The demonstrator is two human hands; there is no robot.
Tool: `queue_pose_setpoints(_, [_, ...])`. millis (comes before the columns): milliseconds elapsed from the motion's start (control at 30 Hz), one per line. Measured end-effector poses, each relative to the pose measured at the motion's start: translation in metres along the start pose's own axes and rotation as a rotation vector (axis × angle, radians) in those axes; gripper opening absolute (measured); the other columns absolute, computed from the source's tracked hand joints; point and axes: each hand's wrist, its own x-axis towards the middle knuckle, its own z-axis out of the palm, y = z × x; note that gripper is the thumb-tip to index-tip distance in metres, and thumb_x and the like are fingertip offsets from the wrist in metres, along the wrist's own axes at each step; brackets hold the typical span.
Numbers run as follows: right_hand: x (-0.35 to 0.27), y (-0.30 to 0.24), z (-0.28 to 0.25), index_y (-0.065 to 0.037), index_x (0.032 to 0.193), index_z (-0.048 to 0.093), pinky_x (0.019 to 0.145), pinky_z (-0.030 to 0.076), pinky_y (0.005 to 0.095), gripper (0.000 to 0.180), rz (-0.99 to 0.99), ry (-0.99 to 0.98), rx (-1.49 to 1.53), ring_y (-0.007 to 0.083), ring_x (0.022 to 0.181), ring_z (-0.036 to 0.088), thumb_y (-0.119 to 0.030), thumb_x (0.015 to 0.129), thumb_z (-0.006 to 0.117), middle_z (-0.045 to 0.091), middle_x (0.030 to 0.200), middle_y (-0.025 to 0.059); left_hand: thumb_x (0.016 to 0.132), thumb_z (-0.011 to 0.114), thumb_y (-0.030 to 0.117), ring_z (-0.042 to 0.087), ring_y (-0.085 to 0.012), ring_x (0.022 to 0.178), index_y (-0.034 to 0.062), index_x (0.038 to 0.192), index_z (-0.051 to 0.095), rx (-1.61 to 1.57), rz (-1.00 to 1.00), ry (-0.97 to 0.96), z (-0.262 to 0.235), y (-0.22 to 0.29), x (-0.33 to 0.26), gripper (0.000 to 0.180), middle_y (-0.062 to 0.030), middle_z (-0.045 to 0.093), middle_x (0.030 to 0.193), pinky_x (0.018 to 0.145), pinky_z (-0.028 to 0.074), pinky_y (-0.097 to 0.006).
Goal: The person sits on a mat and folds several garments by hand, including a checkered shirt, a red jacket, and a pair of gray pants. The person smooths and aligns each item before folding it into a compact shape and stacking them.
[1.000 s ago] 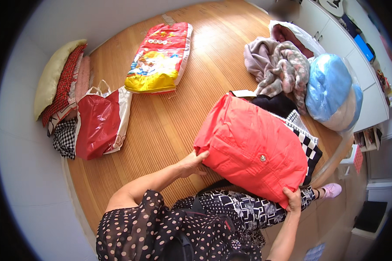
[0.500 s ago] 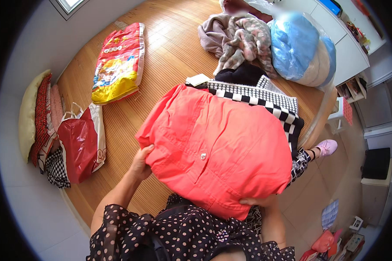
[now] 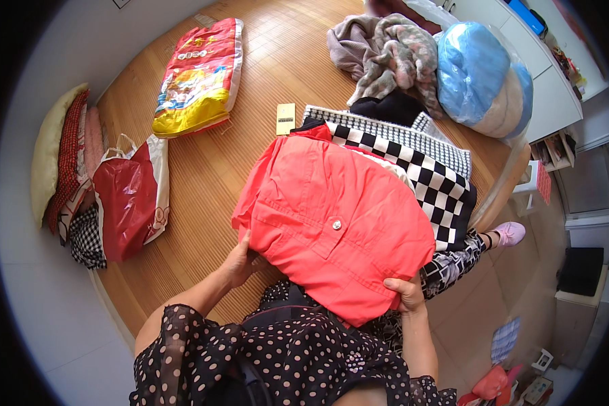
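Observation:
A folded coral-red jacket (image 3: 318, 196) with a silver snap button lies in front of me, tilted. My right hand (image 3: 407, 294) grips its near right edge, thumb on top and fingers underneath. At its left edge my left hand (image 3: 240, 264) holds the cloth from the side, its fingers partly hidden below. Just beyond the jacket lie a black-and-white checkered knit garment (image 3: 426, 172), a black-and-white patterned knit with small checks (image 3: 386, 132) and a dark piece of cloth (image 3: 389, 107). A pale yellow tag (image 3: 285, 119) shows at the jacket's far left corner.
On the wooden platform (image 3: 203, 216) lies a red-and-yellow printed bag (image 3: 199, 81). A red-and-white carrier bag (image 3: 125, 203) and cushions (image 3: 54, 162) stand at the left wall. Grey-pink blankets (image 3: 392, 57) and a clear bag of blue bedding (image 3: 477, 74) sit at the far right.
The jacket has dropped lower and looks smaller, uncovering more of the checkered knit and the tag. My right hand's thumb now shows on top of the cloth. The view has shifted slightly.

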Motion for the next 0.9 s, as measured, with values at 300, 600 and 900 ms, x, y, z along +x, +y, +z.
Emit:
queue_pose_setpoints(300, [-0.001, -0.002, 0.004, -0.001, 0.136, 0.030, 0.103, 0.036, 0.0410, 0.085, 0.003, -0.005, -0.036, 0.0271, 0.121, 0.045, 0.004, 0.060, 0.067, 0.045, 0.132, 0.0112, 0.077, 0.051, 0.068, 0.043, -0.0253, 0.125, 0.0171, 0.141, 0.027, -0.261, -0.097, -0.327, -0.003, -0.029, 0.003, 0.085, -0.0054, 0.039, 0.140, 0.102, 0.035, -0.043])
queue_pose_setpoints(600, [0.000, -0.002, 0.001, -0.001, 0.136, 0.030, 0.103, 0.036, 0.0404, 0.084, 0.005, -0.022, -0.043, 0.0265, 0.121, 0.045, 0.004, 0.062, 0.067, 0.045, 0.132, 0.0108, 0.083, 0.059, 0.050, 0.051, -0.0268, 0.116, 0.0107, 0.135, 0.036, -0.155, -0.193, -0.335, -0.004, -0.025, 0.015, 0.069, -0.0089, 0.049, 0.132, 0.097, 0.040, -0.043])
queue_pose_setpoints(900, [-0.011, -0.030, -0.027, 0.003, 0.120, 0.051, 0.090, 0.044, 0.0320, 0.060, 0.039, -0.008, -0.765, 0.0200, 0.101, 0.057, -0.022, 0.071, 0.075, 0.059, 0.115, 0.0123, 0.085, 0.061, 0.039, 0.062, -0.0243, 0.096, 0.0070, 0.127, 0.040, -0.354, -0.303, -0.177, -0.010, -0.036, -0.003, 0.057, -0.0148, 0.056, 0.118, 0.075, 0.052, -0.033])
